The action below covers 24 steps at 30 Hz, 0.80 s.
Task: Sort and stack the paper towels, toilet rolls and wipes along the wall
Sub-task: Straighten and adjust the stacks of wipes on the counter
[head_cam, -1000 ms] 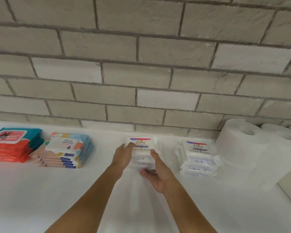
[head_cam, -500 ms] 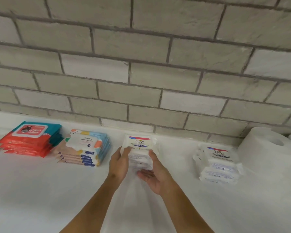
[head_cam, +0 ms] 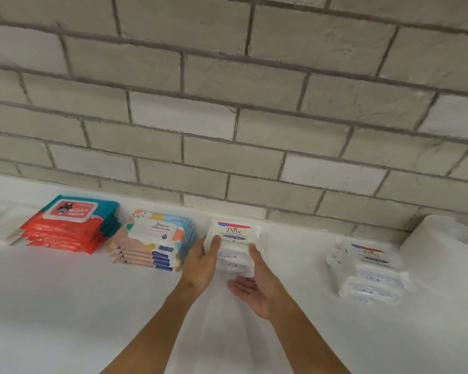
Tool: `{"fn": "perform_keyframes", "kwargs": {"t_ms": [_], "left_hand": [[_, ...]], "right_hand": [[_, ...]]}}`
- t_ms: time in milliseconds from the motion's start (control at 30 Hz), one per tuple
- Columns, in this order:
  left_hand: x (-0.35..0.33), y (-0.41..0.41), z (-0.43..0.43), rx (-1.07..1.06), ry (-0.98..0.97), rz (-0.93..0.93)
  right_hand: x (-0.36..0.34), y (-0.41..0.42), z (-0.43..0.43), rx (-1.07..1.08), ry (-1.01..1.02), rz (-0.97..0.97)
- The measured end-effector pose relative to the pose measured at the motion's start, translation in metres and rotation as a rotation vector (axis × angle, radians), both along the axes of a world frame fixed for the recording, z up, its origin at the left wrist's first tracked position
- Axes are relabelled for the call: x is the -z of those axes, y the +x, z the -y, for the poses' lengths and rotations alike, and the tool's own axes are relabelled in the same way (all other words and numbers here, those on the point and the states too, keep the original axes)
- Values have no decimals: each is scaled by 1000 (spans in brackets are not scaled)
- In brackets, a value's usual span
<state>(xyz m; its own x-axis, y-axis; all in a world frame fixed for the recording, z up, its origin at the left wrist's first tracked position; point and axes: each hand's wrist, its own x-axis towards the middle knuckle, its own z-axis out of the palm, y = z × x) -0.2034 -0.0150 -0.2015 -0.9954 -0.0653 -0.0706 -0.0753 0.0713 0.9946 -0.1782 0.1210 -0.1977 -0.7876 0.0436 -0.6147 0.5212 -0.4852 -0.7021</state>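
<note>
A small stack of white Dove wipes packs [head_cam: 234, 233] stands on the white surface by the brick wall, held between both hands. My left hand [head_cam: 203, 265] grips its left side with the thumb on the top pack. My right hand [head_cam: 260, 287] presses on the right side with the thumb, its fingers lying straight along the front bottom. To the left sit a stack of pastel wipes packs [head_cam: 157, 238] and a red and teal wipes stack [head_cam: 65, 228]. A second Dove stack [head_cam: 370, 268] lies to the right, next to a white paper roll [head_cam: 443, 252].
The grey brick wall [head_cam: 227, 103] runs along the back of the white surface [head_cam: 65, 306]. A gap separates the held stack from the second Dove stack. The front of the surface stretches wide towards me.
Both hands have slid the Dove stack leftward, away from the second Dove stack and close to the pastel stack. The view has panned left; the second roll is out of view.
</note>
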Motion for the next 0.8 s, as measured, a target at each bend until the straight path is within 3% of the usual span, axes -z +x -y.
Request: {"fn": "perform_keyframes", "kwargs": {"t_ms": [300, 600, 800], "left_hand": [[-12, 8, 16, 2, 47, 0], [-48, 31, 24, -37, 113, -233], [-66, 55, -19, 16, 103, -342]], "right_hand": [[-6, 16, 8, 100, -7, 9], [-10, 61, 0, 135, 43, 13], [-19, 101, -31, 149, 75, -37]]}}
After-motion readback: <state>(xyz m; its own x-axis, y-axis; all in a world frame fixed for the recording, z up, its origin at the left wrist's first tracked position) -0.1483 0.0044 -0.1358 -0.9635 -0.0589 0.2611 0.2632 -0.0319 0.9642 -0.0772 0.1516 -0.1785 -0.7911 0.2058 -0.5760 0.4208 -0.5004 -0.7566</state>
